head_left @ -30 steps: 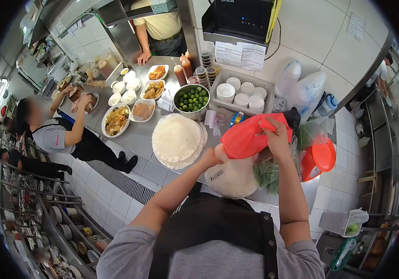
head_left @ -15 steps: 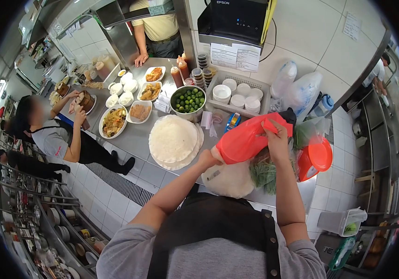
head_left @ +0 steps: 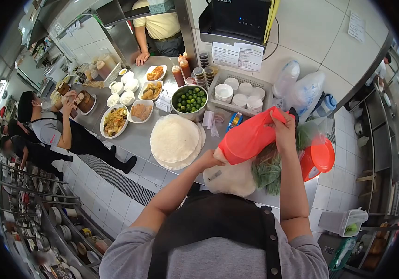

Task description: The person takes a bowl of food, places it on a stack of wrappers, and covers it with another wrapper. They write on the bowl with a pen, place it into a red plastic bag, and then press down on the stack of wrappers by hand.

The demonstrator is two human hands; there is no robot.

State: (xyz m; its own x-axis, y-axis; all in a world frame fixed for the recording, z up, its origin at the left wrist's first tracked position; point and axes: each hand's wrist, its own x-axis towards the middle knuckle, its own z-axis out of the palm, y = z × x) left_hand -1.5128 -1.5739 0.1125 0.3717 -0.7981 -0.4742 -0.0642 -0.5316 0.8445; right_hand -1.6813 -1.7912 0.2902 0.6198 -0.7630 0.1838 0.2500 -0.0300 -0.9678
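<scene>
A red plastic bag (head_left: 248, 137) is stretched between my two hands above the front of the steel counter. My left hand (head_left: 210, 159) is closed on its lower left corner, where something pale shows at the edge. At the upper right, my right hand (head_left: 283, 128) pinches the bag's other end. Below the bag lies a clear plastic package of round, pale sheets (head_left: 229, 180). Bagged green leaves (head_left: 267, 174) lie beside it, under my right forearm. To the left rests a stack of thin round white wrappers (head_left: 175, 142).
A pot of green limes (head_left: 189, 101), sauce bottles (head_left: 178, 75), a crate of white tubs (head_left: 240, 95) and a tape dispenser (head_left: 234, 122) stand behind. Filled dishes (head_left: 114, 122) line the left. A red container (head_left: 320, 156) stands right. A co-worker (head_left: 55, 125) works at the counter's left.
My right hand has risen slightly, drawing the red bag's upper end up. My left hand stays at the lower corner. The co-worker on the left has brought both hands together higher up.
</scene>
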